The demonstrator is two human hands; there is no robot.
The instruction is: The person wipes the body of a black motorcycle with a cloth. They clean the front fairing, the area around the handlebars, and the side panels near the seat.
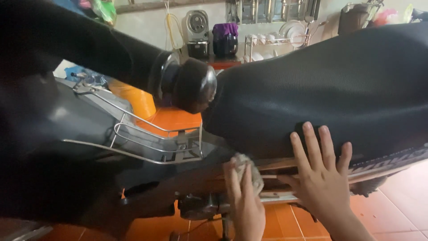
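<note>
A motorbike fills the head view, with a wide black textured seat (339, 85) across the right and a black handlebar grip (194, 85) in the middle. My left hand (245, 201) presses a small grey rag (249, 172) against the brown side panel (196, 178) just under the seat's front. My right hand (318, 172) lies flat with fingers spread on the lower edge of the seat, holding nothing.
A chrome wire rack (147, 143) sticks out from the bike's front body at centre left. The floor is orange tile (401, 201). An orange bucket (136, 100) stands behind the bike. A counter with appliances and a dish rack (272, 42) runs along the back wall.
</note>
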